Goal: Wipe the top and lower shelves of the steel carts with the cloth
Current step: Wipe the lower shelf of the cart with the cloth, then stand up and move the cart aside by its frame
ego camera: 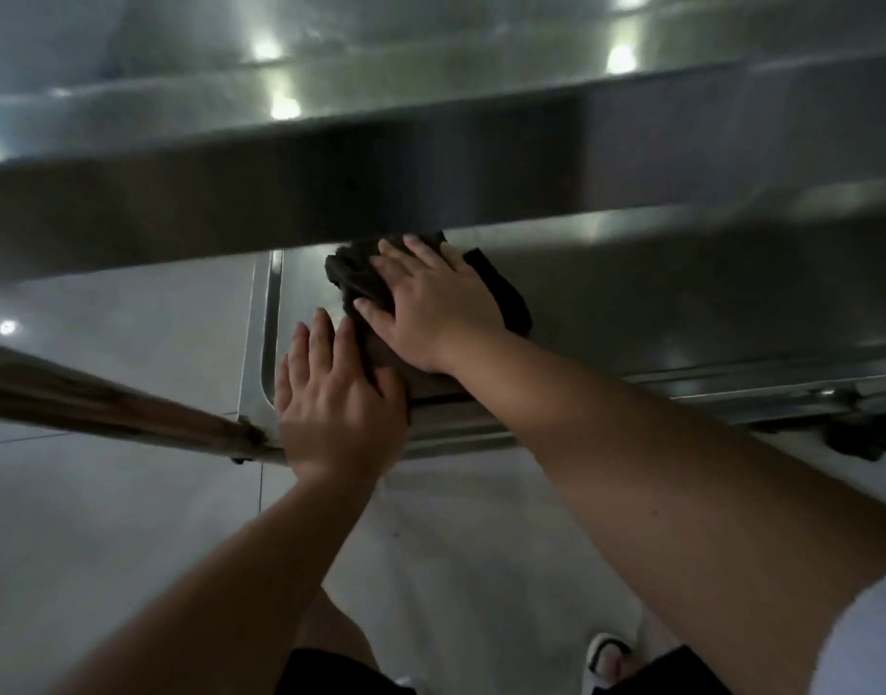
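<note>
A dark cloth (pixel 353 273) lies spread on the lower shelf (pixel 656 303) of a steel cart, near its front left corner. My right hand (pixel 431 308) lies flat on the cloth, fingers spread and pointing away from me. My left hand (pixel 330 403) rests flat at the shelf's front left corner, its thumb side touching the cloth's near edge. The cart's top shelf (pixel 381 72) runs across the upper part of the view, and its front edge hides the back of the lower shelf.
A brown-tinted steel bar (pixel 105 398) slants in from the left and meets the lower shelf's corner. A black caster wheel (pixel 862 436) sits under the shelf at the right. Pale tiled floor (pixel 130 519) lies below. My sandalled foot (pixel 609 654) is at the bottom.
</note>
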The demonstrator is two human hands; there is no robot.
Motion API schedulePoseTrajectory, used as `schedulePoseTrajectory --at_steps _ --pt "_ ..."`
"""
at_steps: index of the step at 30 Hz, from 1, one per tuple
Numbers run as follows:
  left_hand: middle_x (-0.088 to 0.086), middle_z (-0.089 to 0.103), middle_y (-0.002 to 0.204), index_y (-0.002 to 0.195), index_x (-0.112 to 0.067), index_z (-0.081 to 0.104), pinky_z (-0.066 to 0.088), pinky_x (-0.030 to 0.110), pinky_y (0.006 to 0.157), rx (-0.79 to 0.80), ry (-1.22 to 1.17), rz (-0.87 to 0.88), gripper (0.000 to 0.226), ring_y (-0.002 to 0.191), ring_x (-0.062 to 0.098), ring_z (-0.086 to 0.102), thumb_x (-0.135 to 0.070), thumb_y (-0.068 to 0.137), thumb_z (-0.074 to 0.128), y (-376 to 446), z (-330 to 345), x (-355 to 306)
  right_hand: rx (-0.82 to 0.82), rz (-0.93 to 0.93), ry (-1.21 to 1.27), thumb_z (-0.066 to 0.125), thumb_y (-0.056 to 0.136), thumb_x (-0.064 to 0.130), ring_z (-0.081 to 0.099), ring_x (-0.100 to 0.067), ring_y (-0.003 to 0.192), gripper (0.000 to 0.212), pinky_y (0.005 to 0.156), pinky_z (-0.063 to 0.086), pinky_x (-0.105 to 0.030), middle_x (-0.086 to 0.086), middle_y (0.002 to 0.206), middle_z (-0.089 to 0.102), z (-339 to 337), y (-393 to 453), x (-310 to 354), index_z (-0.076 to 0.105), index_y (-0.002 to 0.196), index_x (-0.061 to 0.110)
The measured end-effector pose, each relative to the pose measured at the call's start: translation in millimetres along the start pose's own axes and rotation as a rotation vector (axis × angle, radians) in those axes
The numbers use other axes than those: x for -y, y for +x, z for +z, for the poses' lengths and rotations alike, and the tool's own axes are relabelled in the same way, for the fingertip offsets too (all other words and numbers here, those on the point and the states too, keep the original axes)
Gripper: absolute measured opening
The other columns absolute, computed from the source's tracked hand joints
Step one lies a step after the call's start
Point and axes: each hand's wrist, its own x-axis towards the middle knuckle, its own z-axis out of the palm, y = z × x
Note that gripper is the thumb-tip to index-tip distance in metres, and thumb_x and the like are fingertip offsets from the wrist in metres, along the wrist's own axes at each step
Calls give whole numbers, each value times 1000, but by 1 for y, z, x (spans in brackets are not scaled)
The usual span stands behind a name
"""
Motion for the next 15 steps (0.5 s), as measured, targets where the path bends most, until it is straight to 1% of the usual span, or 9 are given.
schedulePoseTrajectory --at_steps 2,3,6,8,9,11,12,14,15 --pt "3 19 176 166 -24 26 7 45 132 28 -26 -14 64 163 22 10 -45 106 37 2 -3 0 17 19 -30 27 101 69 28 -21 154 74 127 18 -47 5 165 40 -6 -30 -10 40 158 25" --pt "3 19 176 165 -24 26 7 46 132 50 -36 -15 64 163 23 10 -44 106 37 2 -5 -1 41 35 -36 27 99 72 28 -21 153 78 127 18 -47 5 165 40 -10 -48 -15 39 159 24" --pt "6 14 177 166 -22 21 2 46 132 145 -25 -6 64 164 25 5 -41 107 35 3 -10 -2 161 68 14 20 93 80 10 -16 160 90 130 5 -45 9 172 22 -16 -93 -30 29 164 26" --pt "9 16 175 165 -20 21 2 47 132 249 -34 0 61 163 28 5 -41 109 33 4 -22 -1 215 64 32 25 96 78 1 -13 161 87 130 1 -43 11 174 13 -22 -116 -35 23 166 26" --pt "13 22 172 163 -18 26 5 49 132 304 -51 16 59 162 30 11 -40 109 35 5 -31 0 223 64 39 30 99 75 1 -13 161 84 130 2 -42 11 174 12 -25 -126 -35 23 166 25" --pt "15 37 162 157 -16 34 19 52 129 387 -79 69 56 156 34 26 -38 106 40 4 -53 3 217 87 70 41 104 64 10 -17 161 74 127 10 -42 8 173 21 -29 -143 -31 31 164 22" --pt "14 41 160 156 -15 35 25 51 127 416 -72 97 56 153 33 31 -36 104 42 -1 -66 5 207 105 84 48 105 56 20 -21 159 68 125 19 -44 5 170 29 -32 -152 -25 39 160 18" --pt "12 40 162 159 -14 32 31 50 124 489 -27 160 60 152 32 35 -33 104 45 -22 -94 13 195 117 60 61 103 40 42 -32 147 56 114 37 -51 -5 161 47 -39 -165 -13 53 150 10" --pt "11 39 163 161 -14 31 34 49 122 548 -12 181 62 152 32 37 -32 104 46 -38 -109 17 214 130 19 63 102 35 49 -37 138 52 108 42 -51 -10 155 54 -44 -171 -6 57 145 7"
